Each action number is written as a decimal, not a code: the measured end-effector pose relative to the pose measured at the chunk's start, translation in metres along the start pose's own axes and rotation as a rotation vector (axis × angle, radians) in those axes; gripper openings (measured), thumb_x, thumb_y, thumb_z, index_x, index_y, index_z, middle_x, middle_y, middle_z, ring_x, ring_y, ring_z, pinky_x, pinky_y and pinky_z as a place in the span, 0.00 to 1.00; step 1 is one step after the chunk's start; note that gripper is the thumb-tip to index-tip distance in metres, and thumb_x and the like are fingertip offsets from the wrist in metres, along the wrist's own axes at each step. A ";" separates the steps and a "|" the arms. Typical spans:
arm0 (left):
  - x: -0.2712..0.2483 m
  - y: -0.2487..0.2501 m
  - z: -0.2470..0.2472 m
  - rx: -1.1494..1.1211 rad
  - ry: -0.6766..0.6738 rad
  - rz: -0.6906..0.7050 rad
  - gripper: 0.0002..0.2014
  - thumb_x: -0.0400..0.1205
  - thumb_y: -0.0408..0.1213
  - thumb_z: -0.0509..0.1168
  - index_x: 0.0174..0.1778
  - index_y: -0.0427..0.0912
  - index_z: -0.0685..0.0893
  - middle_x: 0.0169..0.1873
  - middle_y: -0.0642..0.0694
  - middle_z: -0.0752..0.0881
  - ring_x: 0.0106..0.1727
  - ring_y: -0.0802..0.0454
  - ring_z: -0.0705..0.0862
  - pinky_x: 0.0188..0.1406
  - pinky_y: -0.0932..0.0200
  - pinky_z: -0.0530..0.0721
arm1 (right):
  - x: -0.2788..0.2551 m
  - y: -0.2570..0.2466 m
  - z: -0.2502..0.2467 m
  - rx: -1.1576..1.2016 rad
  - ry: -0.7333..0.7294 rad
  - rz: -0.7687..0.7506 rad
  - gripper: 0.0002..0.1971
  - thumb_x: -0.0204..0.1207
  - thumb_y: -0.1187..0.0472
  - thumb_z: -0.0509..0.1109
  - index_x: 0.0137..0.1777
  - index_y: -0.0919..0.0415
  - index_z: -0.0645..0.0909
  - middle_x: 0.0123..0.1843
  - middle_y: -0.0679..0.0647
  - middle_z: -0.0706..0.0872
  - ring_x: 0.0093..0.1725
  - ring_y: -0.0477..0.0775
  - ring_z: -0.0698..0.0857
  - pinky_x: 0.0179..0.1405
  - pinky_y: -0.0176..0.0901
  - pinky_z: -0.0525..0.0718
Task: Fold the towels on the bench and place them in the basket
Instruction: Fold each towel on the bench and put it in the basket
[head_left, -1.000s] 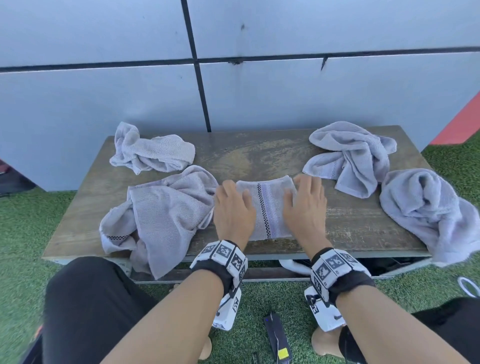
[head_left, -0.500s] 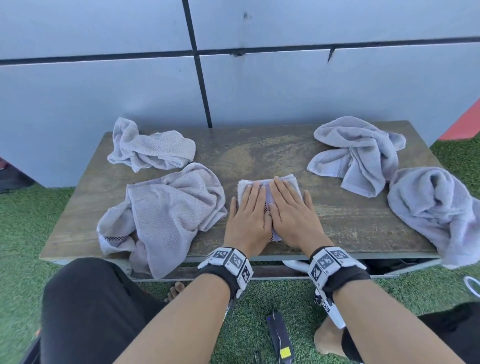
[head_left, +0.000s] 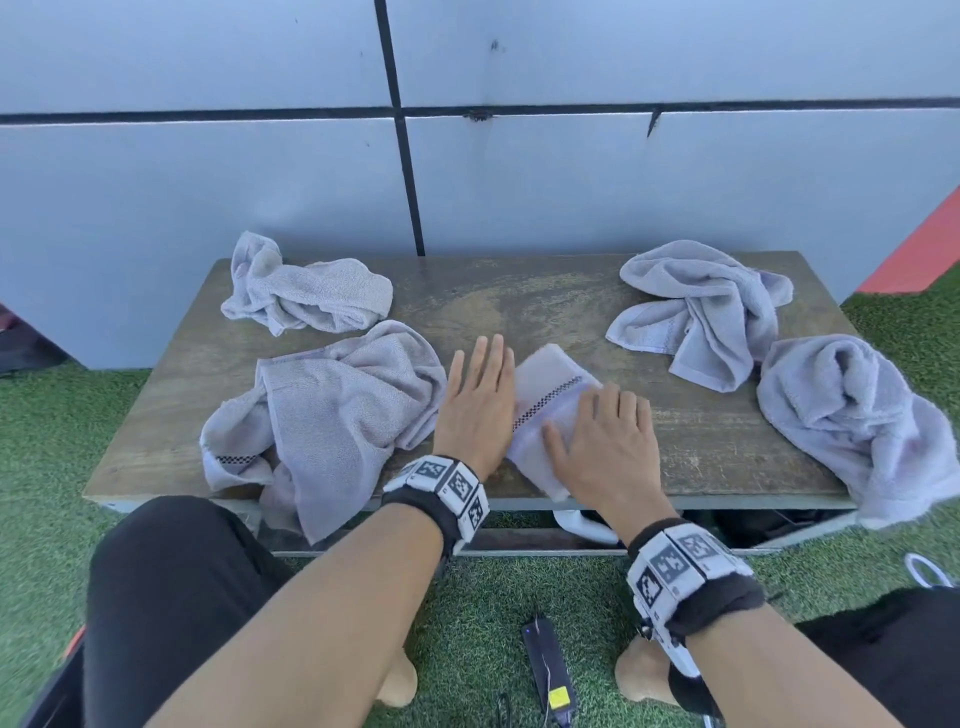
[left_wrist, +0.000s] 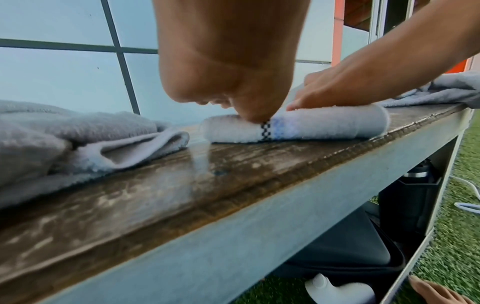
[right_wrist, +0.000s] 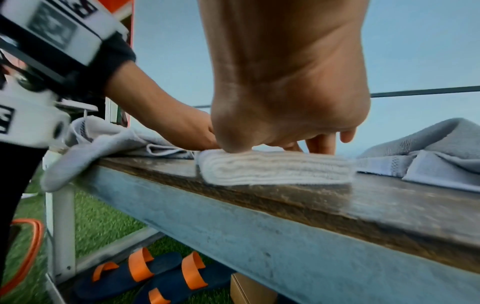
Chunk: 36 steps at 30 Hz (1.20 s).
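Observation:
A small folded grey towel (head_left: 550, 379) with a checkered band lies askew near the front middle of the wooden bench (head_left: 519, 301). My left hand (head_left: 478, 395) lies flat with straight fingers along the towel's left edge, its heel pressing on the checkered band (left_wrist: 265, 131). My right hand (head_left: 608, 447) rests on top of the towel's near right part, thumb spread across it and fingers lightly bent. In the right wrist view the palm heel presses the towel's layered edge (right_wrist: 272, 168). No basket is in view.
Several crumpled grey towels lie on the bench: back left (head_left: 306, 296), front left (head_left: 337, 415) hanging over the edge, back right (head_left: 701, 306), far right (head_left: 852, 415). Sandals (right_wrist: 155, 273) sit under the bench. A black device (head_left: 545, 670) lies on the grass.
Both hands lay side by side on the folded towel. The left has slid to its left edge, the right toward its near right, and the towel has turned askew.

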<state>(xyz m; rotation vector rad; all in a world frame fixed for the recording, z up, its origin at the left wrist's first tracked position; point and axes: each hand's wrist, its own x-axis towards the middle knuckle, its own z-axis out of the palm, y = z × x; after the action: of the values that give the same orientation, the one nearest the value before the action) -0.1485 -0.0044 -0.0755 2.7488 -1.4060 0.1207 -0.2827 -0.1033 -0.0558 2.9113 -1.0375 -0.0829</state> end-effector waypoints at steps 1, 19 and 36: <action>-0.001 0.003 -0.004 -0.020 0.031 -0.005 0.28 0.89 0.39 0.45 0.87 0.35 0.56 0.88 0.39 0.52 0.88 0.41 0.48 0.87 0.40 0.46 | -0.005 0.000 -0.005 0.000 -0.007 0.042 0.32 0.82 0.36 0.50 0.68 0.64 0.73 0.63 0.62 0.78 0.63 0.64 0.75 0.70 0.58 0.69; -0.030 0.042 0.016 -0.392 -0.106 -0.114 0.29 0.92 0.51 0.37 0.89 0.47 0.42 0.88 0.52 0.38 0.87 0.56 0.36 0.87 0.41 0.40 | 0.022 0.013 0.024 0.353 -0.120 -0.146 0.31 0.89 0.43 0.39 0.89 0.52 0.38 0.90 0.45 0.35 0.88 0.45 0.34 0.88 0.56 0.45; -0.045 0.043 0.005 -0.478 -0.076 -0.411 0.47 0.84 0.67 0.51 0.87 0.33 0.49 0.88 0.36 0.45 0.88 0.44 0.47 0.86 0.43 0.46 | -0.008 0.038 0.024 0.446 -0.183 0.053 0.33 0.88 0.41 0.42 0.89 0.50 0.38 0.91 0.49 0.46 0.89 0.55 0.47 0.86 0.60 0.48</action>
<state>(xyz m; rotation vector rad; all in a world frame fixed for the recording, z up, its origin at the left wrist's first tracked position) -0.2093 0.0065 -0.0844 2.5723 -0.7250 -0.2986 -0.3146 -0.1281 -0.0766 3.3196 -1.3103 -0.1336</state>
